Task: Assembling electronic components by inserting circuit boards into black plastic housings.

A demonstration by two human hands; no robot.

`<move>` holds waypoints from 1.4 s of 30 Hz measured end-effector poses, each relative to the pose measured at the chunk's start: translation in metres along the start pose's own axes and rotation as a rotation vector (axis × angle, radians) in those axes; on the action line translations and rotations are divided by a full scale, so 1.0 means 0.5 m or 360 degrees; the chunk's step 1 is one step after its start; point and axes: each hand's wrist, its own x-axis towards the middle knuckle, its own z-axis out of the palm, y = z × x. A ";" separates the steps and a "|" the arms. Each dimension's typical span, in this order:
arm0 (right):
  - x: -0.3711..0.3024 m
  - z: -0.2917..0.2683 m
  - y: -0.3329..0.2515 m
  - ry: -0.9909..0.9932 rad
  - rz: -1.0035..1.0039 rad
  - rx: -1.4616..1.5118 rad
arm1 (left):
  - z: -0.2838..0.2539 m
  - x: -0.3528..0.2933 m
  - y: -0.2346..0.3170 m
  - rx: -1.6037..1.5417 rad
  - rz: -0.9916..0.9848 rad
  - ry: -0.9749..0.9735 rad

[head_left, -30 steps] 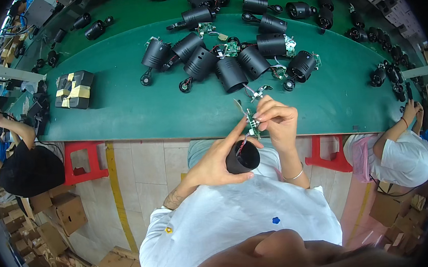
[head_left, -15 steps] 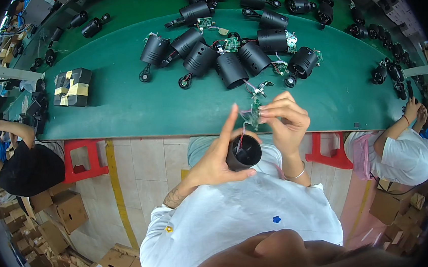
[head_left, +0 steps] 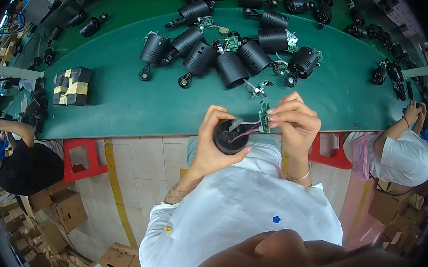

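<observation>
Your two hands share one assembly at the near edge of the green workbench (head_left: 136,112), in front of your white shirt (head_left: 236,208). Your left hand (head_left: 212,148) is curled around a black cylinder (head_left: 222,144), gripping it by its outer wall, with the thumb along the side nearest you; the open mouth of the cylinder faces up toward the camera. Your right hand (head_left: 298,122) pinches a small green circuit board (head_left: 264,117) between thumb and fingertips, the board standing roughly on edge to the right of the cylinder and apart from it. Thin wires (head_left: 250,126) span the gap between the board and the cylinder's mouth, where a pale piece (head_left: 235,124) appears too blurred to identify. A bracelet (head_left: 299,178) encircles your right wrist. Beyond your hands, a cluster of similar black housings (head_left: 231,70) lies on the bench, several with exposed boards; the nearest loose board (head_left: 260,89) lies just beyond the one you hold, wired to its housing. To the left rests a black block (head_left: 72,87) crossed by yellow tape. A red stool (head_left: 85,160) stands at each side of you, near a seated co-worker in black (head_left: 28,167) at left and another in white (head_left: 404,160) at right.
</observation>
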 end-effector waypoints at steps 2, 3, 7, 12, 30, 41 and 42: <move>0.003 -0.001 0.000 0.0004 -0.0023 -0.0065 | 0.008 -0.003 0.019 -0.0385 -0.0201 0.0043; 0.004 -0.001 0.000 0.0007 -0.0034 -0.0097 | 0.011 -0.004 0.028 -0.0577 -0.0301 0.0064; 0.007 -0.002 0.002 0.0023 -0.0107 -0.0259 | 0.013 -0.007 0.033 -0.0970 -0.0316 0.0067; 0.007 -0.007 -0.002 0.0023 -0.0200 -0.0406 | 0.007 -0.004 0.032 -0.0968 -0.0151 -0.0049; -0.002 0.016 -0.041 -0.0297 -0.0324 -0.0500 | 0.042 0.033 0.071 -0.0287 -0.0095 0.0521; -0.020 0.063 -0.042 -0.0278 -0.0356 -0.0562 | 0.070 0.068 0.033 0.0110 0.0616 0.1151; -0.021 0.065 -0.043 -0.0281 -0.0337 -0.0564 | 0.075 0.071 0.033 0.0135 0.0641 0.1232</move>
